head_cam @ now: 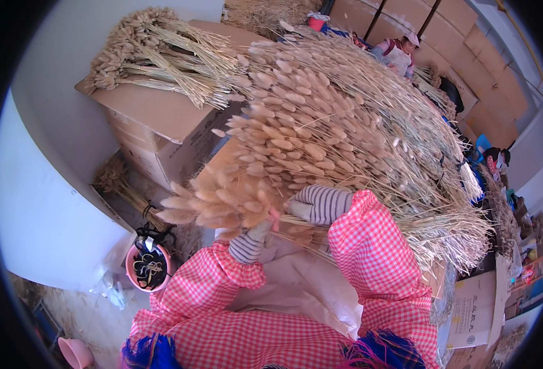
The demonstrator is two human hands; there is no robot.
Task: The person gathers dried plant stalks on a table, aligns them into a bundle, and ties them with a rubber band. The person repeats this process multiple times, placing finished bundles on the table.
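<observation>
A small bunch of dried bunny-tail grass [218, 200] is in my left hand [250, 242], gripped just below its fluffy heads, which point left. My right hand [322, 205] closes around the stems a little farther right. Both hands wear grey-striped gloves; bare fingertips show on the left one. Just beyond them spreads a large heap of dried bunny-tail grass [317, 124], heads to the left and cut stem ends to the right. A pale sheet [299, 286] covers my lap beneath the hands.
Tied bundles of the grass [174, 60] lie on a cardboard box [142, 110] at the back left. A pink bucket [167, 272] holding black ties stands on the floor at left, near another bundle [135, 198]. Behind the heap a person [398, 55] sits by stacked cartons [483, 69].
</observation>
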